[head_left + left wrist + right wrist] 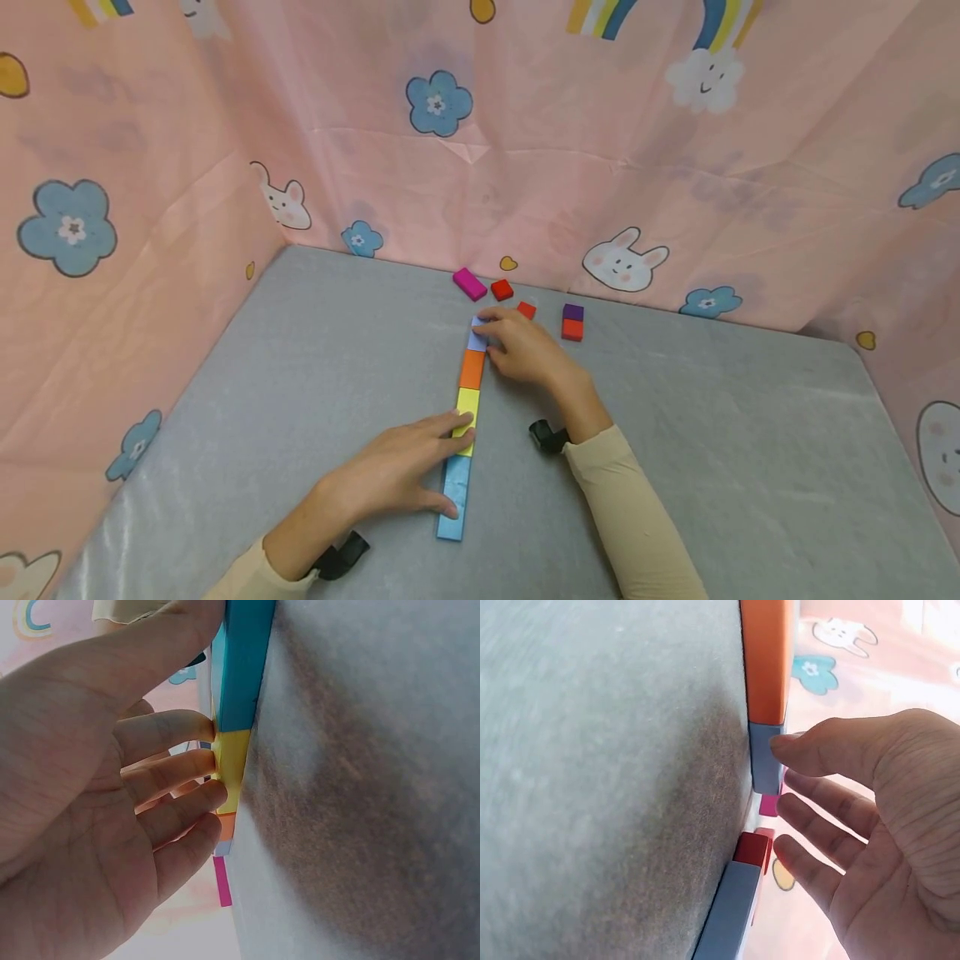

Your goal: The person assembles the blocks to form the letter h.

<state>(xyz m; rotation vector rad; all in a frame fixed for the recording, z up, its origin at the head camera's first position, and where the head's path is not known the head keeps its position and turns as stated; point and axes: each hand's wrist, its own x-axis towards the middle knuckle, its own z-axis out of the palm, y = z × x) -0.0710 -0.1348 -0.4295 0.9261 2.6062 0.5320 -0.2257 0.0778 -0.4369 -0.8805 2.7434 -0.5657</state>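
A straight row of flat blocks lies on the grey surface: light blue (pixel 453 475) at the near end, then yellow (pixel 467 402), orange (pixel 471 369) and lavender (pixel 477 340) at the far end. My left hand (pixel 393 468) lies along the row's left side, its fairly straight fingertips touching the yellow block and its thumb on the light blue one. At the far end my right hand (pixel 528 350) pinches the lavender block between thumb and finger. In the right wrist view the thumb presses that block's side (pixel 765 761), while the other fingers spread loosely beyond it.
Behind the row lie a magenta block (pixel 470 284) and a red block (pixel 502 289). Another red block (pixel 527 310) shows past my right hand. Farther right, a purple block (pixel 573 312) touches a red one (pixel 572 331). A pink patterned cloth (pixel 525 200) walls the back and sides.
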